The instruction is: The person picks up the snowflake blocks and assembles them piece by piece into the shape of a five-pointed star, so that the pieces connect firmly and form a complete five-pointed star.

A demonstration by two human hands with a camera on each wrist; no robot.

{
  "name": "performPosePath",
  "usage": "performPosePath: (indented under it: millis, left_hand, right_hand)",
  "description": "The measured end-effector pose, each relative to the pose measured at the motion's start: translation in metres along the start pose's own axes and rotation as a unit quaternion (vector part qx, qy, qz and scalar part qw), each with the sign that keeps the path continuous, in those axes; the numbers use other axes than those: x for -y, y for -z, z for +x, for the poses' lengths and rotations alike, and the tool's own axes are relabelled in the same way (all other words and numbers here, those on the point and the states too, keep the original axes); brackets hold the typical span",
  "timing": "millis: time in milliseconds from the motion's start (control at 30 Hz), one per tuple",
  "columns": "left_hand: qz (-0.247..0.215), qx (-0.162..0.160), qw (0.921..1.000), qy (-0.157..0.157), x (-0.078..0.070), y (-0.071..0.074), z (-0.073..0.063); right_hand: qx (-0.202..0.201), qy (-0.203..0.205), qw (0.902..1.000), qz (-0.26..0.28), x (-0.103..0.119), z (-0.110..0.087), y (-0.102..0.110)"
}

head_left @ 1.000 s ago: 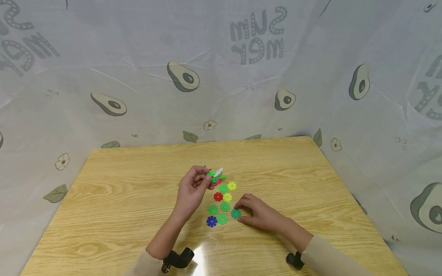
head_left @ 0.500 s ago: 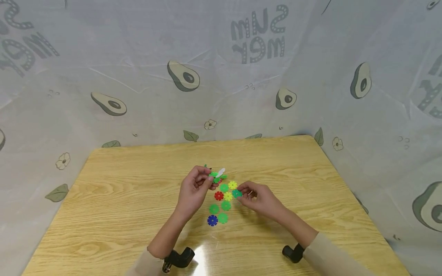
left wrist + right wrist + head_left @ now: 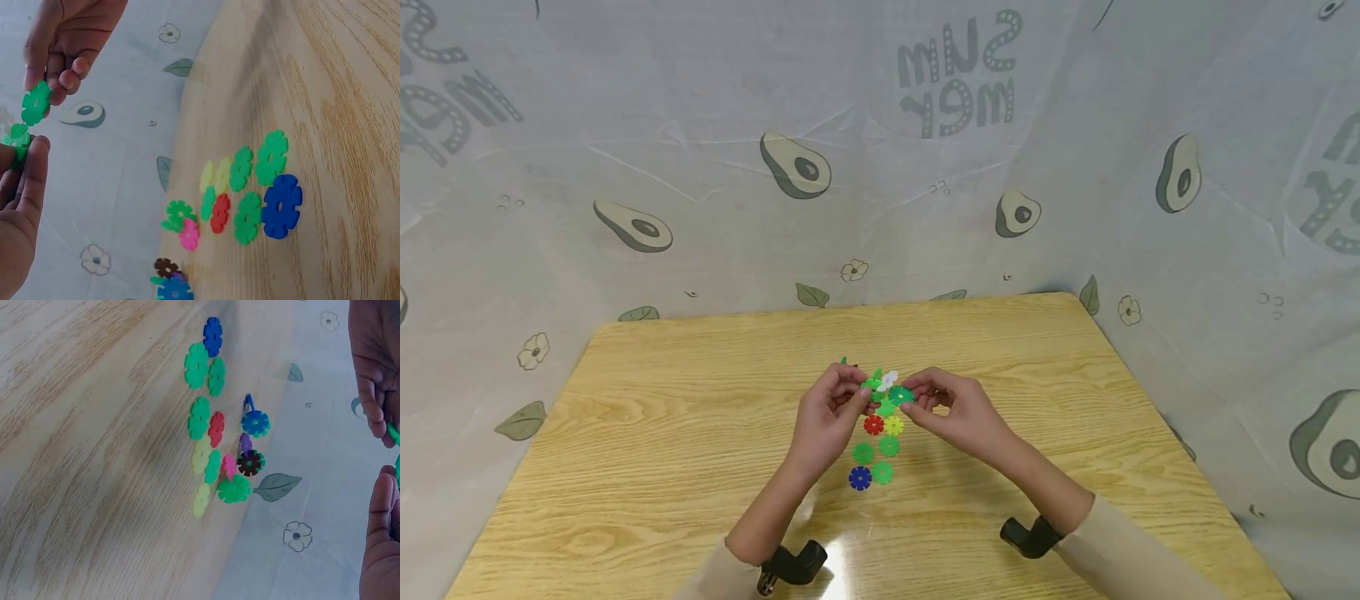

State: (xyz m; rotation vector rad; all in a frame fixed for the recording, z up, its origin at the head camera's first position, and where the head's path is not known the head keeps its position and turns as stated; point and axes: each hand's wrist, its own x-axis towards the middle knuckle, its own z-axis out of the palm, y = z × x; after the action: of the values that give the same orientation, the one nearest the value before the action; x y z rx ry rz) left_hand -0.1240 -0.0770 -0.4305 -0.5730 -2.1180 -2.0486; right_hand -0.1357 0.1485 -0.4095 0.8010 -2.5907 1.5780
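Note:
My left hand [image 3: 829, 417] pinches a green notched plastic disc [image 3: 19, 139] that is joined to a white disc [image 3: 887, 382]. Between the thumb and fingers of my right hand [image 3: 962, 412] is a teal-green notched disc [image 3: 900, 396]. The two hands are close together above the table, and the teal-green disc lies right by the white one in the head view. From the left wrist, the teal-green disc's lower edge appears to meet the left hand's green piece; whether they interlock I cannot tell.
Loose discs lie below the hands on the wooden table [image 3: 700, 467]: red [image 3: 874, 425], yellow [image 3: 893, 425], blue [image 3: 860, 478] and several green [image 3: 883, 472]. Farther back, partly hidden behind my left hand, are pink [image 3: 229, 467], brown [image 3: 251, 464], purple [image 3: 246, 444] and blue [image 3: 255, 423] discs. Patterned cloth [image 3: 722, 225] hangs behind.
My right hand has lifted the teal-green disc off the table and carried it up and left to the left hand's pieces. The left hand has shifted slightly right, its pieces turning a little.

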Motion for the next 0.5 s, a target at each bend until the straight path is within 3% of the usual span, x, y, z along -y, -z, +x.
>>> performPosePath:
  millis: [500]
  left_hand:
    - [0.013, 0.001, 0.9999, 0.005, 0.0001, -0.0031, -0.0015]
  right_hand:
    - [0.019, -0.01, 0.9995, 0.025, 0.0033, 0.0015, -0.0021]
